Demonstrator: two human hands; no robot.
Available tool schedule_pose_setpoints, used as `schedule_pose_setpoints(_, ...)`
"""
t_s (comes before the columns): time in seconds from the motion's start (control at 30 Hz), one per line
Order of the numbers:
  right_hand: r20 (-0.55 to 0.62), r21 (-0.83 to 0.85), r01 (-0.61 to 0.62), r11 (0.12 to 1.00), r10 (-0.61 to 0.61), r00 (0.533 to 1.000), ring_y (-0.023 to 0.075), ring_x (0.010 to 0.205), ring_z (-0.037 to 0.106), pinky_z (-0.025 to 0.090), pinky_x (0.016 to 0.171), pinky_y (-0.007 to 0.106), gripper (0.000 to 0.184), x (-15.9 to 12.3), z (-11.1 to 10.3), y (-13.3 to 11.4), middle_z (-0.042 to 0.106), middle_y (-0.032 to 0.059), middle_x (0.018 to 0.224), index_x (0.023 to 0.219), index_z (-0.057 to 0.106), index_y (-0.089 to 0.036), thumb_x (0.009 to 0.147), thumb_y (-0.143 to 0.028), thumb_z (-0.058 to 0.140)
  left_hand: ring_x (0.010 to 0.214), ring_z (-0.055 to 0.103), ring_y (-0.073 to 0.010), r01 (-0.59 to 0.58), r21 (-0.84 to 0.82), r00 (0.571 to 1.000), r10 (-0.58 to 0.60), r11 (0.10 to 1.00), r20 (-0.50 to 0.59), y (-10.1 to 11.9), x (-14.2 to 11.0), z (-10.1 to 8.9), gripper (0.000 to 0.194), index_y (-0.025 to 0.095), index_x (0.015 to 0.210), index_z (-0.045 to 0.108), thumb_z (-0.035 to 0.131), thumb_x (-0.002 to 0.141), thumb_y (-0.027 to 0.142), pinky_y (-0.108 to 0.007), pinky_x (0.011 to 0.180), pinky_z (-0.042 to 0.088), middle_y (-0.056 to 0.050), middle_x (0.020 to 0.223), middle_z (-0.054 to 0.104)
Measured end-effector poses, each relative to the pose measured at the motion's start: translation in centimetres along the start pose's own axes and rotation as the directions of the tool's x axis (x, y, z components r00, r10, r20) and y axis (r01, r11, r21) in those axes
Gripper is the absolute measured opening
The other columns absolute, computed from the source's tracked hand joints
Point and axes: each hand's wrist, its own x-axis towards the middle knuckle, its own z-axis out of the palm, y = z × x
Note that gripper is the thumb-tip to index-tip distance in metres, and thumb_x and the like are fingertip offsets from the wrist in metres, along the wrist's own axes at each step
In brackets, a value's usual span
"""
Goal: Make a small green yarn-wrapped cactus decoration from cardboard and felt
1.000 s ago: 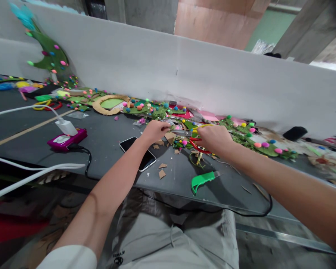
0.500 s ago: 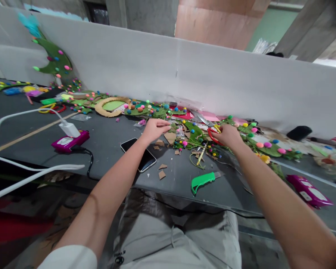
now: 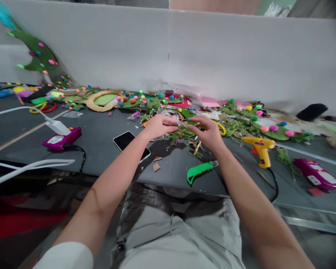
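My left hand (image 3: 161,126) is over the pile of craft scraps, its fingers nearly straight and close to the thumb. Whatever lies between those fingertips is too small to make out. Facing it, my right hand (image 3: 207,130) has its thumb and fingers apart with nothing held. Just behind the right hand shows a yellow scissors handle (image 3: 221,127). Under and around both hands are green scraps, cardboard bits and a clear plastic packet by the left fingertips. A green-handled cutter (image 3: 198,172) lies nearer me, beside my right forearm.
A phone (image 3: 126,140) lies partly under my left forearm. Right of my right arm sit a yellow glue gun (image 3: 259,146) and a purple socket block (image 3: 319,175). Another purple block (image 3: 63,140) is at left. Pom-pom-covered green pieces (image 3: 154,101) line the white partition (image 3: 168,45).
My right hand has let go of the scissors and moved left toward my left hand, its fingers now apart. The view has tilted down, and the glue gun is now uncovered.
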Motion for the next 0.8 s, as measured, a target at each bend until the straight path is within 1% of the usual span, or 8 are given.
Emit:
schedule_pose_setpoints(0.1,0.082,0.092,0.039,0.995,-0.047,0.996,0.0230,0.113,0.065,0.056,0.091,0.036,0.029,-0.5,0.8,-1.0,0.068,0.0118,0.121,0.107,0.074,-0.020,0.089,-0.042,0.068,0.066,0.070,-0.0156,0.010,0.021,0.994,-0.012,1.000,0.106,0.0,0.5,0.6,0.021,0.014,0.093,0.079,0.082,0.073,0.018,-0.029,0.064,0.059,-0.008,0.079,0.078)
schedule_pose_setpoints(0.17,0.135,0.136,0.039,0.990,-0.057,0.989,0.0217,0.105,0.067,0.057,0.086,0.035,0.024,-0.8,0.9,-0.8,0.070,0.0108,0.115,0.102,0.075,-0.019,0.088,-0.038,0.069,0.061,0.066,-0.0138,0.013,0.038,0.986,-0.019,0.999,0.167,0.1,0.8,0.9,0.019,0.015,0.092,0.080,0.080,0.074,0.018,-0.028,0.060,0.056,-0.007,0.075,0.076)
schedule_pose_setpoints(0.23,0.175,0.138,0.014,0.990,-0.038,0.984,0.0201,0.097,0.067,0.057,0.080,0.032,0.020,-1.0,0.9,-0.5,0.071,0.0094,0.108,0.098,0.075,-0.018,0.088,-0.034,0.069,0.060,0.065,-0.0134,0.051,0.061,0.978,-0.063,0.997,0.197,0.3,1.0,1.3,0.018,0.016,0.092,0.080,0.079,0.074,0.016,-0.029,0.060,0.055,-0.007,0.074,0.075)
schedule_pose_setpoints(0.33,0.190,0.096,-0.014,0.995,-0.004,0.982,0.0195,0.092,0.066,0.054,0.076,0.031,0.016,-1.3,0.7,-0.2,0.071,0.0081,0.102,0.095,0.074,-0.018,0.087,-0.032,0.070,0.065,0.068,-0.0158,0.142,0.036,0.975,-0.146,0.989,0.167,0.2,1.1,1.8,0.017,0.015,0.090,0.080,0.079,0.072,0.014,-0.032,0.067,0.058,-0.008,0.078,0.076)
schedule_pose_setpoints(0.43,0.184,0.093,0.027,0.995,-0.044,0.982,0.0201,0.094,0.065,0.052,0.077,0.031,0.014,-1.5,0.8,-0.1,0.069,0.0089,0.104,0.092,0.072,-0.017,0.088,-0.030,0.067,0.071,0.070,-0.0186,0.196,-0.037,0.970,-0.189,0.980,0.150,-0.3,1.1,1.9,0.020,0.014,0.088,0.079,0.083,0.069,0.017,-0.036,0.072,0.060,-0.010,0.081,0.076)
schedule_pose_setpoints(0.6,0.250,0.001,0.104,0.995,-0.101,0.963,0.0217,0.096,0.060,0.048,0.086,0.034,0.012,-1.5,1.7,-0.4,0.064,0.0100,0.104,0.092,0.063,-0.018,0.094,-0.026,0.055,0.074,0.071,-0.0187,0.208,-0.075,0.968,-0.195,0.975,0.157,-1.1,0.7,1.5,0.021,0.013,0.086,0.077,0.086,0.067,0.019,-0.034,0.072,0.061,-0.010,0.082,0.075)
schedule_pose_setpoints(0.7,0.296,-0.077,0.104,0.992,-0.077,0.952,0.0231,0.096,0.057,0.046,0.089,0.037,0.013,-1.5,2.0,-0.8,0.062,0.0112,0.103,0.093,0.057,-0.019,0.097,-0.026,0.047,0.075,0.071,-0.0187,0.222,-0.076,0.966,-0.209,0.972,0.155,-1.2,0.4,1.5,0.020,0.013,0.087,0.077,0.084,0.069,0.017,-0.035,0.075,0.061,-0.011,0.085,0.076)
schedule_pose_setpoints(0.8,0.311,-0.136,0.068,0.988,-0.022,0.950,0.0240,0.097,0.055,0.045,0.091,0.038,0.013,-1.6,2.3,-0.9,0.060,0.0123,0.104,0.094,0.053,-0.020,0.098,-0.026,0.042,0.076,0.071,-0.0185,0.213,-0.092,0.968,-0.198,0.973,0.156,-1.2,0.4,1.6,0.020,0.013,0.089,0.078,0.081,0.070,0.015,-0.034,0.072,0.060,-0.011,0.087,0.076)
